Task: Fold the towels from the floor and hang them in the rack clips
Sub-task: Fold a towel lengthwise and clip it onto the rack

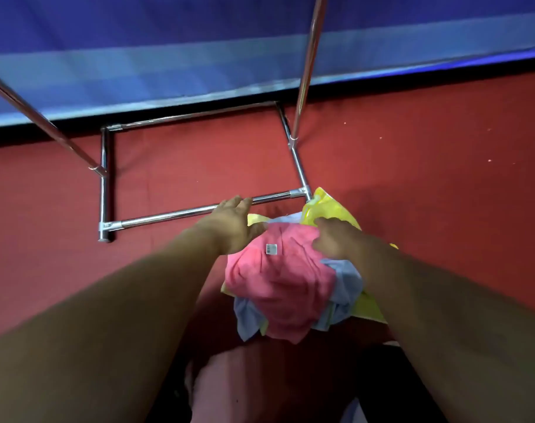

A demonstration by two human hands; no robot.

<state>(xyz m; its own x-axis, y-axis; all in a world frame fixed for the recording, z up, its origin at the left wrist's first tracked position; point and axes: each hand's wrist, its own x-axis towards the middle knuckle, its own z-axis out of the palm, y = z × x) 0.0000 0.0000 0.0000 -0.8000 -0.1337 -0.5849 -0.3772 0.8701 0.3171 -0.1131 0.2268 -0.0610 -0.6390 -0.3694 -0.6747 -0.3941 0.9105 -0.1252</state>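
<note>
A heap of towels lies on the red floor below me: a crumpled pink towel (278,279) with a small white label on top, a light blue towel (342,288) under it, and a yellow towel (330,209) at the far and right side. My left hand (229,227) rests on the heap's far left edge, fingers spread, beside the rack's near base bar. My right hand (336,239) presses on the pink towel's right side, fingers bent into the cloth. The chrome rack (196,212) stands just beyond the heap; its clips are out of view.
The rack's rectangular base frame sits on the red carpet (428,178), with two uprights (305,74) rising out of view. A blue wall covering (168,56) with a black skirting runs behind. My legs are at the bottom of the view.
</note>
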